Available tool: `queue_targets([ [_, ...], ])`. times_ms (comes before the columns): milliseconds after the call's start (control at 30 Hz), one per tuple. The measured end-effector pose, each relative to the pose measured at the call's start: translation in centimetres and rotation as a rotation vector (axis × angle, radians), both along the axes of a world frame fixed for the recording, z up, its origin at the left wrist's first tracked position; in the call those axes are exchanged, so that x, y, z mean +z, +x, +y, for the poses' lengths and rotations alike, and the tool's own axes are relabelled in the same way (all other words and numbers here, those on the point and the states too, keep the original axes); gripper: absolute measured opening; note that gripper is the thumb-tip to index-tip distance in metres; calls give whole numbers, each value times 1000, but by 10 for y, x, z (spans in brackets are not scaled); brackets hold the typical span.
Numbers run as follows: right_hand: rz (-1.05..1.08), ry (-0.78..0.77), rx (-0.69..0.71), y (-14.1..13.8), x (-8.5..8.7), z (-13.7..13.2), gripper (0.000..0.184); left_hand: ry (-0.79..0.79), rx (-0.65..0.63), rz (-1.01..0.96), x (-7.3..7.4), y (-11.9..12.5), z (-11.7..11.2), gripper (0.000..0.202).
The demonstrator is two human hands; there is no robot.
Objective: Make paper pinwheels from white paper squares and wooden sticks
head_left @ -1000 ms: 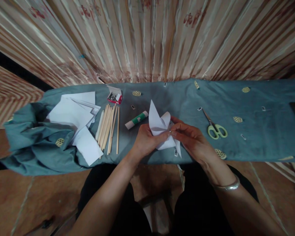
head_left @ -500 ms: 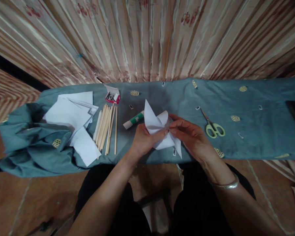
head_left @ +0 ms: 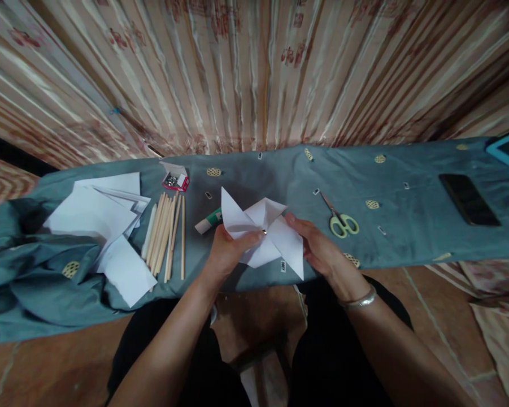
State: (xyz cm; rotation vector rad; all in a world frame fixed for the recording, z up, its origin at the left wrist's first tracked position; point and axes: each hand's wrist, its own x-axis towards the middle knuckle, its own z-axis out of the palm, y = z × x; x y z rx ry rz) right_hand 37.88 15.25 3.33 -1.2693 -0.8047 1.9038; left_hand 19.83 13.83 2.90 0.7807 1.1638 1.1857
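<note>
A white paper pinwheel (head_left: 262, 234) is held over the near edge of a bench draped in blue-grey cloth (head_left: 407, 226). My left hand (head_left: 226, 251) grips its left side, thumb pressed at the centre where a small metal pin head shows. My right hand (head_left: 316, 246) holds the right blades from behind, fingers curled round the paper. A glue stick (head_left: 207, 220) lies just behind the pinwheel, partly hidden by it.
On the cloth lie a bundle of wooden sticks (head_left: 166, 233), loose white paper sheets (head_left: 97, 212), a small red box of pins (head_left: 175, 180), green-handled scissors (head_left: 341, 219) and a dark phone (head_left: 468, 199). A striped curtain hangs behind. A teal-edged tablet (head_left: 508, 148) sits far right.
The view has swung right and down, bringing the phone and tablet in. The pinwheel blades have spread flatter, and my right hand has slid from the centre to the right blades.
</note>
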Motion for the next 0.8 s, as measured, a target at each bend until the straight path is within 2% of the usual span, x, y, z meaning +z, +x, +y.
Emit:
queue_targets([
  [200,40,-1,2,-6,4,-1,45,5,-62,45,-6,-1,0,38],
  [300,37,18,8,-9,5,-2,39,-9,-80,68,-5,-1,0,40],
  [500,-29,50,-2,-12,2,-1,32,-7,-96,70,-6,-4,-1,41],
  [800,-103,98,13,-14,0,1,31,38,-141,98,-6,-10,-3,41],
])
